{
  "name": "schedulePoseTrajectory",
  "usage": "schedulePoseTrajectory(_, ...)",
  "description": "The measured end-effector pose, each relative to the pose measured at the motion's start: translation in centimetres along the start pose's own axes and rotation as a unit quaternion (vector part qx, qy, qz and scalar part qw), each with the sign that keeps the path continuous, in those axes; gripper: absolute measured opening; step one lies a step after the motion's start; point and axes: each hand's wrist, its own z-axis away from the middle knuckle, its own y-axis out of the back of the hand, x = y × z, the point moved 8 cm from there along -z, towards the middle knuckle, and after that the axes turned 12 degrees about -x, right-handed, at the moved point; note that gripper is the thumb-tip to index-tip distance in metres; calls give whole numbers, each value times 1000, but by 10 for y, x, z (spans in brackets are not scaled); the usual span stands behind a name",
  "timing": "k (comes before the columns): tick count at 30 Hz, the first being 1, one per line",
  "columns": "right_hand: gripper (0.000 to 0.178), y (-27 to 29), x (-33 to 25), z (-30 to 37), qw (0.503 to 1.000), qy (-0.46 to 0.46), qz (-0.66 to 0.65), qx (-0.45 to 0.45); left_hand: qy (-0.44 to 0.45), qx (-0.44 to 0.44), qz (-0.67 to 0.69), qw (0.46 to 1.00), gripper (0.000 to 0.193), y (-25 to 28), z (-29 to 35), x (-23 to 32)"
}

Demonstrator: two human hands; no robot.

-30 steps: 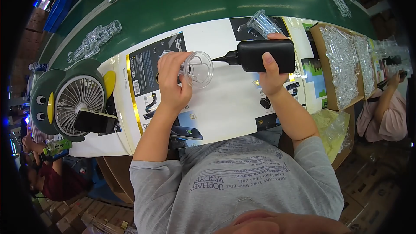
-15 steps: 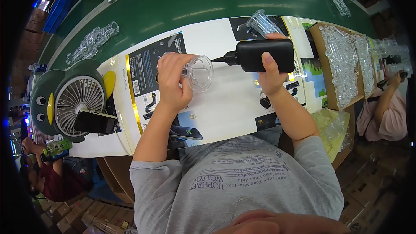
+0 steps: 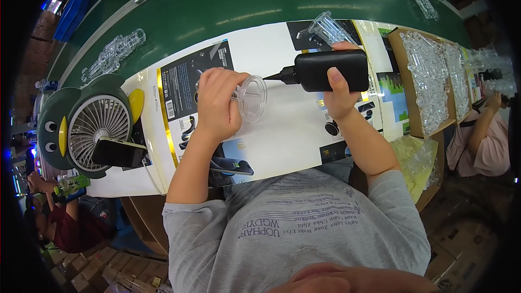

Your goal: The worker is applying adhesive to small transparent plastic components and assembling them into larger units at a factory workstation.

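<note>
My left hand [image 3: 219,103] is closed around a clear plastic part whose round flanged rim [image 3: 253,99] faces right. The rest of that part is mostly hidden behind my fingers. In my right hand [image 3: 343,88] lies a black squeeze bottle [image 3: 332,70], held sideways with its thin nozzle [image 3: 274,76] pointing left. The nozzle tip is at the upper edge of the clear rim; whether they touch I cannot tell. Just beyond the bottle a clear plastic tube with a flared end [image 3: 328,28] lies on the printed sheet.
A cardboard box [image 3: 404,84] of clear plastic parts stands at right. On the left are a green character-shaped fan [image 3: 81,125], a phone [image 3: 120,153] and several clear pieces [image 3: 116,53]. Two other people [image 3: 480,141] sit at the sides. A green work surface [image 3: 244,0] spans the back.
The clear part has turned slightly in my left hand, its rim moving a little lower. The bottle has dropped very slightly and its nozzle tip has shifted a little left.
</note>
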Motion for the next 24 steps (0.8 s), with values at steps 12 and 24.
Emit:
schedulePoseTrajectory(12,38,-2,0,1,1000,-7,13,-16,2,-47,-10,999,34,-4,0,4)
schedulePoseTrajectory(24,39,-7,-7,0,999,8,32,-30,5,-68,-9,998,32,-5,0,7)
